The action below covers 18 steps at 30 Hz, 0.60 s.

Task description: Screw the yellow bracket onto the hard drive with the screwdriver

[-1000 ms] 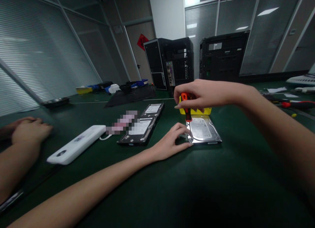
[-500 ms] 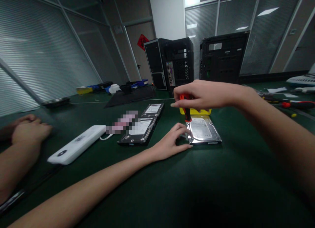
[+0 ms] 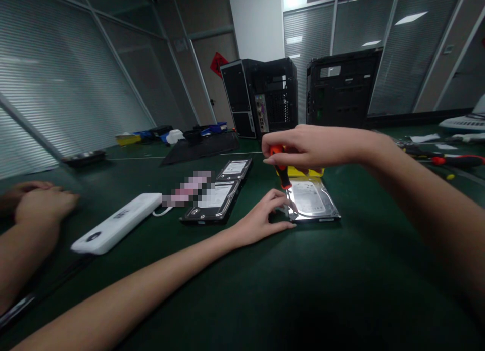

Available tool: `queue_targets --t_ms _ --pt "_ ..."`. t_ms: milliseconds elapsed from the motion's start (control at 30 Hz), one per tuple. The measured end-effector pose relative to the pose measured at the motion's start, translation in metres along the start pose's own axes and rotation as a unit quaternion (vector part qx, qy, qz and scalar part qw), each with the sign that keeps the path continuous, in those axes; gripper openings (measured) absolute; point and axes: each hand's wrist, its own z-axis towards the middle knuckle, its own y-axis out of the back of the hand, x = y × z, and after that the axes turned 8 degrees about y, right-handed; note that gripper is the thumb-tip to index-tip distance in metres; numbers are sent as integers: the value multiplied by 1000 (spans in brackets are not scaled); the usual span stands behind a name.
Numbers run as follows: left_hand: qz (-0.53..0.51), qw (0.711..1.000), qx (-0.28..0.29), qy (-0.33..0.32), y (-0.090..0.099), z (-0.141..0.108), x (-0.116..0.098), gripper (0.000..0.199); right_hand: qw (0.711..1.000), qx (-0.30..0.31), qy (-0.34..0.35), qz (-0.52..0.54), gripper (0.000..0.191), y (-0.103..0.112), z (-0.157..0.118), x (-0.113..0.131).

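A silver hard drive (image 3: pixel 308 198) lies flat on the green table, label side up. My left hand (image 3: pixel 265 212) grips its left edge, with the thumb at the near corner and the fingers along the side. Above the drive, my right hand (image 3: pixel 295 146) is closed around the red and black handle of a screwdriver (image 3: pixel 284 177). The screwdriver leans, its handle to the left, and its shaft points down at the drive's left side. Whether the tip sits in a screw is too small to tell. Behind the drive is a yellow object (image 3: pixel 305 172), partly hidden by my right hand.
Two more hard drives (image 3: pixel 215 197) lie left of my left hand. Beyond them is a white power strip (image 3: pixel 117 222), with another person's hands (image 3: pixel 47 202) at far left. Computer cases (image 3: pixel 275 98) stand at the back; pliers (image 3: pixel 454 160) lie at right.
My right hand has shifted slightly left, tilting the screwdriver's handle further that way. My left hand and the hard drive stay in place.
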Motion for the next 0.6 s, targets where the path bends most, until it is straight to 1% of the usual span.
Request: queue_targets --t_ms 133,333,600 --pt "-9 1000 14 -3 1 1 1 30 1000 6 -1 16 27 2 -1 1" --pt "-21 999 41 -4 3 2 4 29 999 15 -29 31 27 3 -2 0" --pt "-40 997 71 0 5 5 7 26 999 10 -16 25 28 3 -4 -1"
